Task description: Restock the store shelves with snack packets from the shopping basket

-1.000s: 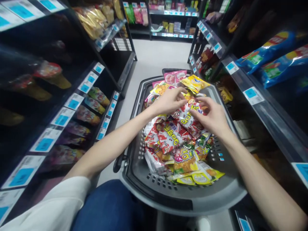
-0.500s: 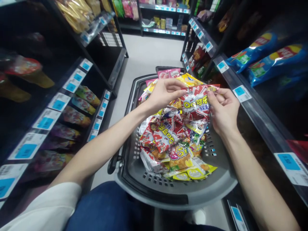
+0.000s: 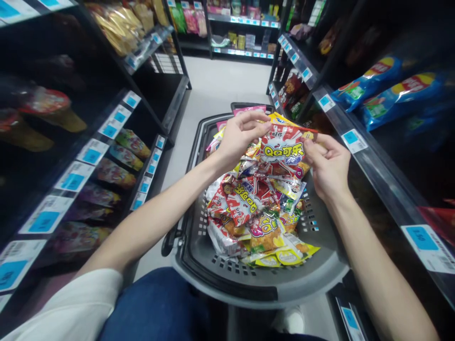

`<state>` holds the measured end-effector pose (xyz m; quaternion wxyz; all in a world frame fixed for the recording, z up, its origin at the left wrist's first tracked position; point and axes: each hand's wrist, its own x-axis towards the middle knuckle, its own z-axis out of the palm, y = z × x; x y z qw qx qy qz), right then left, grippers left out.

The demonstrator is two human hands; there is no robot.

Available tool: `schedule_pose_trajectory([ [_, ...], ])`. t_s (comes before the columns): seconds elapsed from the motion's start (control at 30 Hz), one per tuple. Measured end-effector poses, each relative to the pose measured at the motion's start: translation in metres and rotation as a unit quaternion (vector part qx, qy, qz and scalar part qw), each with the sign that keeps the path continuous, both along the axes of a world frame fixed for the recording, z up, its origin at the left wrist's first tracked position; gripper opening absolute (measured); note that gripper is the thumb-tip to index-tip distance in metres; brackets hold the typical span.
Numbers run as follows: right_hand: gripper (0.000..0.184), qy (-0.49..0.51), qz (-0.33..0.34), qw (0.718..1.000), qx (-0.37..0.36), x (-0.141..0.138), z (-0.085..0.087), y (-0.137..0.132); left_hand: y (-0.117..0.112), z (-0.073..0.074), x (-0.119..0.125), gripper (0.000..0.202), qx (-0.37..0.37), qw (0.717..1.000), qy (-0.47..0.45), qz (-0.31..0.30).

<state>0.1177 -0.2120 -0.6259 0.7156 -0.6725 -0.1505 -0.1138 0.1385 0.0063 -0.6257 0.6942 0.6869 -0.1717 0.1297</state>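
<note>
A red candy packet with yellow lettering is stretched between both hands above the far part of a grey shopping basket. My left hand is closed at the packet's top left corner, thumb against fingers. My right hand pinches its right edge, thumb in front and fingers behind. Beneath lies a heap of snack packets: another red candy packet, a packet with orange pieces pictured on it, and a yellow packet near the front. Part of the heap is hidden behind my hands and the held packet.
Dark shelves with price labels line both sides; the left shelf rail and right shelf rail flank my arms. Blue chip bags lie on the right shelf. Pale floor runs on to a back shelf.
The red packet has moved slightly left and now faces me more squarely, its print more readable. Both hands keep hold of it. The view has shifted a little.
</note>
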Motion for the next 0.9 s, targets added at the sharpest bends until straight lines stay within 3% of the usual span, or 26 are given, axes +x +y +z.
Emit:
schedule_pose_trajectory([
  [0.57,0.032,-0.032,0.003,0.999,-0.039,0.003,-0.006,-0.007,-0.002,-0.003,0.000,0.036,0.103,0.987,-0.117,0.030],
  [0.77,0.035,-0.054,0.027,0.997,-0.044,-0.001,-0.004,-0.004,-0.004,0.001,-0.008,0.018,0.190,0.962,-0.189,0.048],
  [0.9,0.035,-0.057,0.042,0.996,-0.057,-0.004,-0.003,-0.002,-0.003,0.004,-0.014,0.019,0.262,0.929,-0.255,0.056],
])
